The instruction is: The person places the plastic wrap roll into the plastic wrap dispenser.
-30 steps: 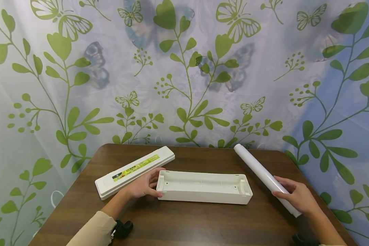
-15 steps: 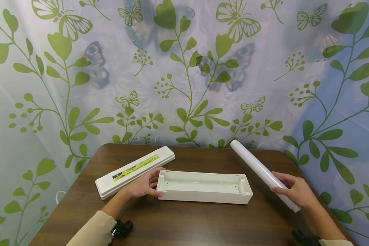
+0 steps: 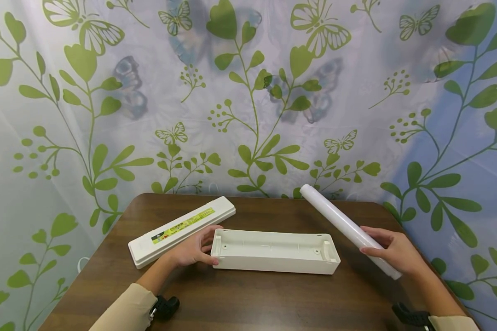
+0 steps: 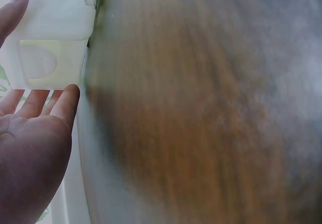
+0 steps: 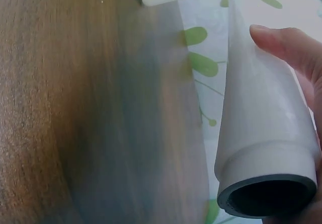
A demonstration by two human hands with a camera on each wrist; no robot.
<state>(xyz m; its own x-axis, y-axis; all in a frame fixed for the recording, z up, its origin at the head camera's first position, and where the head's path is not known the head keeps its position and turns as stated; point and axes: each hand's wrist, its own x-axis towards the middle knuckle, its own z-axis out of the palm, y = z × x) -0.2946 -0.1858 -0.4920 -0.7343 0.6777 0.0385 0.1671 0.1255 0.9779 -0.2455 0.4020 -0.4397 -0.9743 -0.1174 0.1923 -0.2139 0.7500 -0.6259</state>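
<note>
An uncovered white plastic-wrap box [image 3: 273, 265], long and hollow, sits at mid-table with its inside facing up. Its left end is gripped by my left hand [image 3: 192, 248], thumb at the front corner and fingers at the back. The left wrist view shows that end wall [image 4: 53, 65] between thumb and fingers. My right hand [image 3: 393, 250] holds a glossy white roll of plastic wrap [image 3: 339, 218] near its lower end, tilted above the table right of the box. A dark hollow core [image 5: 269, 196] shows at the roll's near end in the right wrist view.
The box's white lid [image 3: 182, 230], with a green and yellow label, lies slantwise left of the box. Behind the brown table [image 3: 265, 303] hangs a curtain [image 3: 248, 92] printed with leaves and butterflies. Black straps circle both wrists.
My right hand has lifted the roll off the table and brought it a little leftward, toward the box. The left hand, the box and the lid have stayed in place.
</note>
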